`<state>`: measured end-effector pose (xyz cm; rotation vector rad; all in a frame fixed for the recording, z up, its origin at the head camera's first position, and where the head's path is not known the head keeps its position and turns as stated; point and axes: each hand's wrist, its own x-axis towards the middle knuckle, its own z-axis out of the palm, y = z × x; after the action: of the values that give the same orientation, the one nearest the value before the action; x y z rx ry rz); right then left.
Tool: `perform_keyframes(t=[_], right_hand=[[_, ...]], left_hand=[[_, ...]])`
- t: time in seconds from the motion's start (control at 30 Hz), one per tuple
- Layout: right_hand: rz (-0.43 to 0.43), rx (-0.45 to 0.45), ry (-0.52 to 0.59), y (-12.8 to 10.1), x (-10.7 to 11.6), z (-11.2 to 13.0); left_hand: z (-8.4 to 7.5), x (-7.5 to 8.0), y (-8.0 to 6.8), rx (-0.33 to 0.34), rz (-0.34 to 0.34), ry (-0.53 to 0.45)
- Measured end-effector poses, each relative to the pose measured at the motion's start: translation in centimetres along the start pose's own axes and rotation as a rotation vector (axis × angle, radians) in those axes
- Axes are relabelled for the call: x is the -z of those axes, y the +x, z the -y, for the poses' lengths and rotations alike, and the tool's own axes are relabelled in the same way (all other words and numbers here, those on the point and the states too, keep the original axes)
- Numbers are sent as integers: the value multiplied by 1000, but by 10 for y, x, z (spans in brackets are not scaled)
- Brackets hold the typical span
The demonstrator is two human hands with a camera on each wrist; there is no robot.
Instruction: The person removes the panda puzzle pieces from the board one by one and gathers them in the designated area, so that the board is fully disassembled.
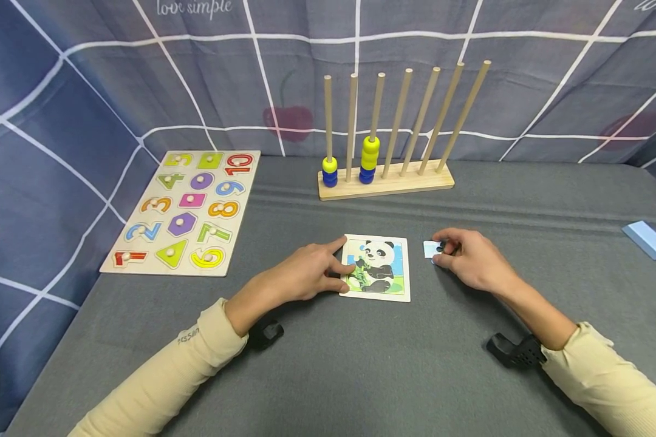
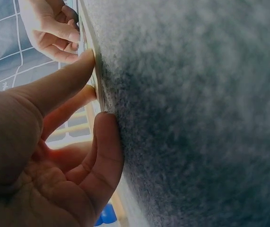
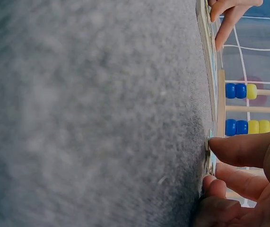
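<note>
Head camera first: a person in cream sleeves is working at a grey felt table [image 1: 361, 376], and the panda puzzle [image 1: 376, 267], a small square board, is lying near the middle of it. The left hand [image 1: 306, 274] is resting at the left edge of the panda puzzle, its fingers stretched out fairly straight and its fingertips touching the board. The right hand [image 1: 467, 260] is sitting just to the right of the panda puzzle, its thumb and fingers pinching a small pale blue puzzle piece [image 1: 431, 249] that is lying flat on the felt, close beside the board but apart from it. Behind the panda puzzle, a wooden rod rack [image 1: 385, 180] is standing with blue and yellow beads on two of its rods. Well to the left of the panda puzzle, a number and shape board [image 1: 183, 212] is lying flat. Far to the right of the panda puzzle, a light blue block [image 1: 648, 239] is sitting near the table edge.

Left wrist camera next: the picture is turned sideways, with felt filling most of it. The left hand [image 2: 54, 156] is showing its palm, with extended fingers [image 2: 80, 68] pressing against the thin edge of the panda puzzle [image 2: 91, 42]. The right hand [image 2: 49, 30] is showing beyond the board.

Right wrist camera last: also sideways. The right hand [image 3: 248, 179] is curling its fingers [image 3: 239, 147] onto the puzzle piece [image 3: 212, 156] on the felt. Past it, the panda puzzle [image 3: 209, 61] is appearing edge-on, with the left hand [image 3: 229, 14] touching its far side and the rod rack [image 3: 221, 101] beyond.
</note>
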<state>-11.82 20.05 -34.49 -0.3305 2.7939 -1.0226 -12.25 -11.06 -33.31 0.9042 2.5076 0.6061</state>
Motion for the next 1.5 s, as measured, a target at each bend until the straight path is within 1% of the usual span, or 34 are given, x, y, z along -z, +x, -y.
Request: perform_keyframes(t=[0.6, 0.73, 0.9, 1.07, 1.3, 1.5], right_hand=[[2, 37, -20, -1, -1, -2], [0, 52, 1, -1, 0, -3], [46, 75, 55, 1, 3, -1], [80, 128, 91, 6, 0, 11], [133, 196, 90, 13, -18, 39], [177, 240, 87, 24, -32, 55]], left_hand=[[-1, 1, 1, 20, 22, -6], [0, 1, 1, 12, 13, -8], [0, 0, 0, 14, 12, -5], [0, 0, 0, 2, 9, -2], [2, -2, 0, -15, 12, 2], [5, -2, 1, -54, -9, -1]])
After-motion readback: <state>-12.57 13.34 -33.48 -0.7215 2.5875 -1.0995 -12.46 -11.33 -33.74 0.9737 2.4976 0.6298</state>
